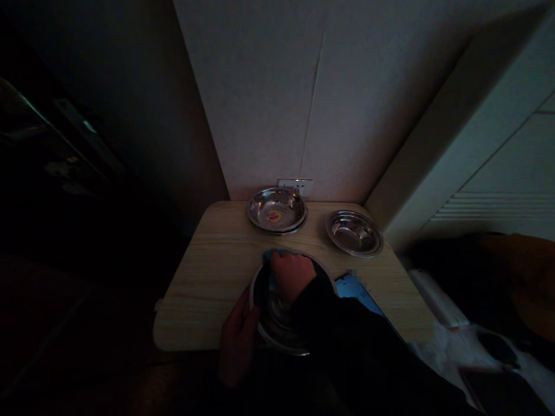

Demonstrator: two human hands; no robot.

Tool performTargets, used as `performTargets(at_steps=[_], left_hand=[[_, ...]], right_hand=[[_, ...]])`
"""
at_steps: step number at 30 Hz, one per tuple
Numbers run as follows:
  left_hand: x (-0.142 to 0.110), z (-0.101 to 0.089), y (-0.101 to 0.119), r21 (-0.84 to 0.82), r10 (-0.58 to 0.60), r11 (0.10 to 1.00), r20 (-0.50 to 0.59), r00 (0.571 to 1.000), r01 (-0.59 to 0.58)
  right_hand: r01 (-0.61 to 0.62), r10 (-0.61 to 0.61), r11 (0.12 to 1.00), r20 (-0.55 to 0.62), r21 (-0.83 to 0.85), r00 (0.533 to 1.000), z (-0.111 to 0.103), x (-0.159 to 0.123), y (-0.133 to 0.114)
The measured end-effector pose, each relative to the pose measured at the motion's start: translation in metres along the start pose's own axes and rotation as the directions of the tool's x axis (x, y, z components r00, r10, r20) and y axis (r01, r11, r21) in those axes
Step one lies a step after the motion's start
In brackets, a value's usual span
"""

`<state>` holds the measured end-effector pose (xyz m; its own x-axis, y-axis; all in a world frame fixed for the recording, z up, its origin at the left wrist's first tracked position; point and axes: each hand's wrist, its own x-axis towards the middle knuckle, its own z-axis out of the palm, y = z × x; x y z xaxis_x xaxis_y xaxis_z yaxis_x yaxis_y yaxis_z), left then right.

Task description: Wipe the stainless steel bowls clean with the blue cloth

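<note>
I am working over a metal bowl [280,330], which is sitting at the near edge of the counter [203,260]. My left hand [237,341] is gripping its rim on the left side, thumb over the edge. My right hand [291,277] is reaching inside, its fingers closing around a blue cloth [267,256] that is pressing near the far part of the rim. I am judging that the wiping of this bowl is under way, not finished, since the cloth is lying inside it.

Beyond the bowl, a stack of wide dishes [277,204] is standing with a sticker [274,216] showing in the top one; beyond it and to its right, a second stack [353,234] is resting. Both are standing apart from the bowl, and nothing is telling me which dishes are done and which are waiting.

The dim light is hiding a lot. My right hand and dark sleeve [347,329] are covering much of the bowl's inside, so I am not making out how clean it is, or whether its base is resting flat. The sleeve is also cutting across the phone [359,293] just right of the bowl. My left fingers are disappearing under the rim.
</note>
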<state>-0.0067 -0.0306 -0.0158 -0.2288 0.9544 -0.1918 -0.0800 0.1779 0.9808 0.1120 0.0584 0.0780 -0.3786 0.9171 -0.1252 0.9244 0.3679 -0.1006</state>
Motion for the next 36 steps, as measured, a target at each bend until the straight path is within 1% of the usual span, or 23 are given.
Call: performTargets(at_steps=[2,4,5,7,9,11,14,17,20,23,25,27,29,31,34,36], left_hand=[[-0.001,0.001,0.002,-0.003,0.017,1.0,0.006,1.0,-0.017],[-0.001,0.002,0.005,-0.009,0.01,1.0,0.008,1.0,-0.01],[-0.001,0.002,0.006,-0.009,-0.001,1.0,0.009,1.0,0.001],[-0.001,0.002,0.009,-0.006,-0.021,1.0,-0.011,1.0,0.021],[0.0,0.002,0.011,-0.004,-0.043,0.999,-0.04,0.998,0.043],[0.0,0.002,0.013,-0.022,-0.07,0.997,-0.045,0.997,0.069],[0.001,0.002,0.013,-0.022,-0.084,0.996,-0.015,0.996,0.084],[0.001,0.002,0.008,-0.006,-0.048,0.999,-0.035,0.998,0.048],[0.001,0.002,0.005,0.011,-0.009,1.0,-0.033,0.999,0.01],[0.0,0.004,0.009,0.048,0.028,0.998,-0.02,0.999,-0.027],[-0.001,0.006,0.014,0.042,0.019,0.999,-0.018,1.0,-0.019],[-0.002,0.007,0.017,0.012,-0.024,1.0,-0.013,1.0,0.024],[-0.001,0.007,0.017,-0.018,-0.057,0.998,-0.006,0.998,0.057],[-0.001,0.006,0.016,-0.025,-0.055,0.998,-0.007,0.998,0.055],[0.001,0.005,0.015,0.006,-0.077,0.997,-0.027,0.997,0.078],[0.001,0.004,0.016,0.025,-0.092,0.995,-0.023,0.995,0.093]], right_hand=[[-0.043,0.043,0.999,-0.01,-0.015,0.999,0.002,0.005,0.008],[-0.044,0.044,0.999,-0.008,-0.019,0.999,0.003,0.008,0.01],[-0.025,0.025,1.0,-0.003,-0.017,1.0,0.003,0.007,0.009],[0.05,-0.05,0.999,0.015,-0.003,0.999,0.003,0.003,0.003],[0.148,-0.149,0.989,0.036,0.021,0.988,0.003,-0.006,-0.005],[0.225,-0.227,0.973,0.053,0.042,0.972,0.003,-0.016,-0.013],[0.26,-0.263,0.964,0.066,0.055,0.962,0.002,-0.024,-0.02],[0.222,-0.225,0.974,0.061,0.05,0.973,-0.001,-0.018,-0.019],[0.13,-0.131,0.991,0.048,0.025,0.99,-0.005,-0.005,-0.01],[0.043,-0.043,0.999,0.035,-0.006,0.998,-0.007,0.004,0.002],[0.01,-0.01,1.0,0.028,-0.019,1.0,-0.006,0.007,0.008],[0.006,-0.005,1.0,0.022,-0.023,1.0,-0.004,0.009,0.01],[0.035,-0.035,0.999,0.017,-0.018,0.999,-0.003,0.009,0.008],[0.104,-0.104,0.995,0.019,-0.004,0.994,-0.002,0.006,0.002],[0.238,-0.238,0.971,0.039,0.025,0.97,0.001,-0.008,-0.007],[0.294,-0.296,0.955,0.052,0.04,0.954,0.003,-0.019,-0.013]])
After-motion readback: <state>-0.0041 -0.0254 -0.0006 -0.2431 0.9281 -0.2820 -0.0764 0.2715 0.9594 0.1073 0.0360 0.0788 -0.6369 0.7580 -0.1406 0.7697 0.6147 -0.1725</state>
